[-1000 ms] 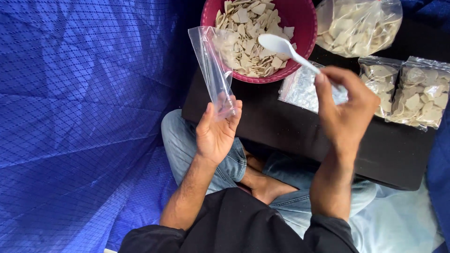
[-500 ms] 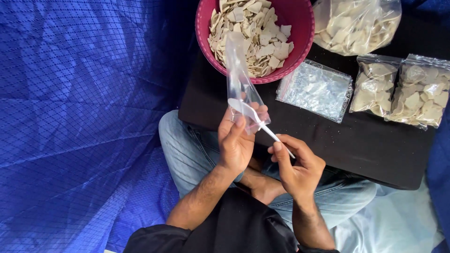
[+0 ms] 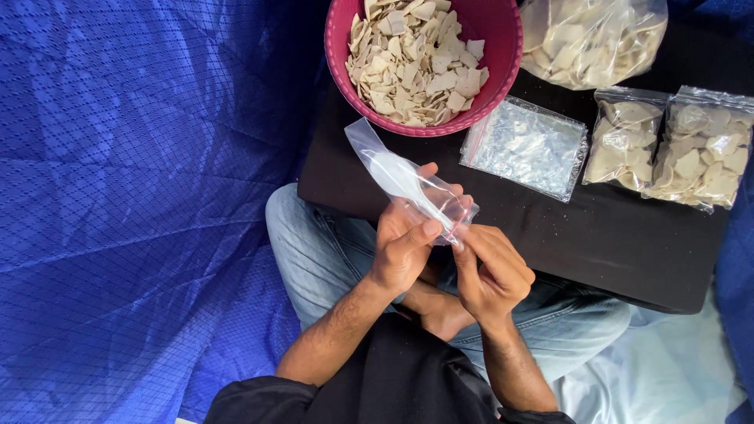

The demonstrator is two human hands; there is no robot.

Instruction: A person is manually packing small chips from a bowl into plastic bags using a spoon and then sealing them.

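Hands are meeting over a person's lap: the left hand (image 3: 402, 245) is pinching a clear plastic bag (image 3: 408, 183) near its mouth, fingers closed on it, while the right hand (image 3: 488, 271) is gripping the handle of a white spoon (image 3: 402, 179) whose bowl is lying inside the bag. Beyond, a pink bowl (image 3: 339, 49) of pale chips is sitting on a black board (image 3: 628, 235), beside filled bags (image 3: 675, 145).

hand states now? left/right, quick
Left hand: closed on the clear bag.
Right hand: closed, pinching the spoon handle; spoon bowl sits inside the bag.
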